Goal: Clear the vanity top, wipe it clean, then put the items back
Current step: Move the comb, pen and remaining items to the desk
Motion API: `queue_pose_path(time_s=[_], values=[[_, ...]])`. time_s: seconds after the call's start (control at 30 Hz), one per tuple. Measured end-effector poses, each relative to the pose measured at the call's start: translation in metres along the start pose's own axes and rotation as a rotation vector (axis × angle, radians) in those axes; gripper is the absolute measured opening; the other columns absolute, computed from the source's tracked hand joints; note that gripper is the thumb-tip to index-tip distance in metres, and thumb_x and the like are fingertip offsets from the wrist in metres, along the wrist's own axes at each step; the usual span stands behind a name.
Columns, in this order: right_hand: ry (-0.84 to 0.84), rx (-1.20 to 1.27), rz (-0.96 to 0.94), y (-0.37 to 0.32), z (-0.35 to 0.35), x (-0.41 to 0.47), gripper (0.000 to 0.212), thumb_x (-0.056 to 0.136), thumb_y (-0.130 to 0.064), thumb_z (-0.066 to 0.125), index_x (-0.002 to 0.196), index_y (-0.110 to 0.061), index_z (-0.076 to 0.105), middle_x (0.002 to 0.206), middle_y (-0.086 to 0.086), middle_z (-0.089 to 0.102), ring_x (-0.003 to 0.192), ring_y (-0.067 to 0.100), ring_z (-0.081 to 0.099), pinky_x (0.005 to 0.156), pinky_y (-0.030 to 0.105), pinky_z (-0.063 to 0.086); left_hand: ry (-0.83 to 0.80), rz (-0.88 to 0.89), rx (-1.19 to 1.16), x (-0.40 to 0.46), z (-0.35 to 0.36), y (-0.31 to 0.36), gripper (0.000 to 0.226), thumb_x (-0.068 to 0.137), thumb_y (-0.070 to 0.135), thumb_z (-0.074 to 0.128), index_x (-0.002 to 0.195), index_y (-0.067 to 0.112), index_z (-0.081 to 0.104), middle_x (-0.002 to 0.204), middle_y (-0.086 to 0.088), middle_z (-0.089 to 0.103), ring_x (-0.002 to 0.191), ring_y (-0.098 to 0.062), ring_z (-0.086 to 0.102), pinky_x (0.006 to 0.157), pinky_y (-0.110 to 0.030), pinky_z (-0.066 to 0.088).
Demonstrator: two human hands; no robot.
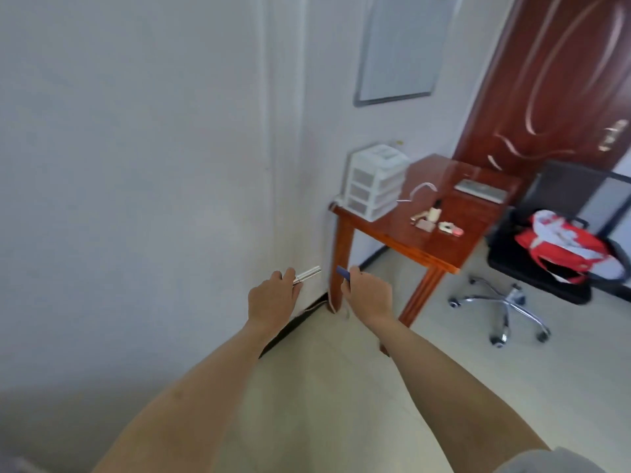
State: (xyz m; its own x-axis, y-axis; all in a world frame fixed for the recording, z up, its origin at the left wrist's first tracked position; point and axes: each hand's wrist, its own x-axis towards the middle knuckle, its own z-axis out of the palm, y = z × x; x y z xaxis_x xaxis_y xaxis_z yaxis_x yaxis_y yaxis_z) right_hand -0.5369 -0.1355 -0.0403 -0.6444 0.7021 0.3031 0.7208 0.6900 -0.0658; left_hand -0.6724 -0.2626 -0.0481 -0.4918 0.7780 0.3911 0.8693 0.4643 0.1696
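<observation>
Your left hand (273, 298) was curled around a slim silver metal tube (307, 275) and your right hand (368, 291) gripped a small dark blue stick (343, 274), both held out well short of the glossy reddish-brown wooden vanity table (444, 240), where a white plastic drawer organiser (374, 180) stood.

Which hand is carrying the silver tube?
The left hand grips the silver tube; the right hand holds a dark blue item instead.

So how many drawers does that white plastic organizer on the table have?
3, stacked top, middle and bottom in the organizer at the table's wall-side corner.
</observation>
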Motion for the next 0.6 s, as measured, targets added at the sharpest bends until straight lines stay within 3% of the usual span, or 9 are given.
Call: queue_pose_path(time_s=[0.13, 0.37, 0.47, 0.6], values=[[-0.03, -0.027, 0.18, 0.068, 0.005, 0.006, 0.026, 0.097, -0.031, 0.035, 0.1, -0.011, 0.052, 0.082, 0.006, 0.067, 0.064, 0.026, 0.059, 0.047, 0.027, 0.029, -0.014, 0.164, -0.041, 0.044, 0.04, 0.056, 0.022, 0.082, 0.029, 0.068, 0.082, 0.009, 0.059, 0.06, -0.008, 0.056, 0.043, -0.03, 0.055, 0.04, -0.026, 0.038], [-0.04, -0.062, 0.47, 0.151, 0.029, 0.044, 0.029, 0.099, -0.033, 0.034, 0.106, -0.013, 0.052, 0.088, 0.006, 0.067, 0.075, 0.029, 0.063, 0.054, 0.028, 0.034, -0.027, 0.394, -0.095, 0.138, 0.093, 0.116, 0.03, 0.064, 0.029, 0.081, 0.068, 0.011, 0.058, 0.049, -0.001, 0.047, 0.03, -0.019, 0.045, 0.036, -0.015, 0.019], [-0.019, -0.07, 0.581, 0.17, 0.039, 0.065, 0.033, 0.099, -0.036, 0.032, 0.113, -0.012, 0.05, 0.086, 0.007, 0.067, 0.073, 0.029, 0.063, 0.053, 0.028, 0.037, -0.083, 0.492, -0.109, 0.176, 0.11, 0.129, 0.028, 0.074, 0.032, 0.076, 0.073, 0.012, 0.057, 0.052, 0.0, 0.048, 0.034, -0.014, 0.045, 0.039, -0.013, 0.009], [0.005, -0.093, 0.674, 0.183, 0.058, 0.093, 0.04, 0.099, -0.041, 0.028, 0.11, -0.011, 0.051, 0.084, 0.008, 0.067, 0.073, 0.028, 0.064, 0.054, 0.028, 0.038, -0.092, 0.634, -0.048, 0.221, 0.14, 0.135, 0.032, 0.097, 0.041, 0.035, 0.105, 0.015, 0.052, 0.086, -0.001, 0.057, 0.071, -0.015, 0.06, 0.047, -0.019, 0.026]])
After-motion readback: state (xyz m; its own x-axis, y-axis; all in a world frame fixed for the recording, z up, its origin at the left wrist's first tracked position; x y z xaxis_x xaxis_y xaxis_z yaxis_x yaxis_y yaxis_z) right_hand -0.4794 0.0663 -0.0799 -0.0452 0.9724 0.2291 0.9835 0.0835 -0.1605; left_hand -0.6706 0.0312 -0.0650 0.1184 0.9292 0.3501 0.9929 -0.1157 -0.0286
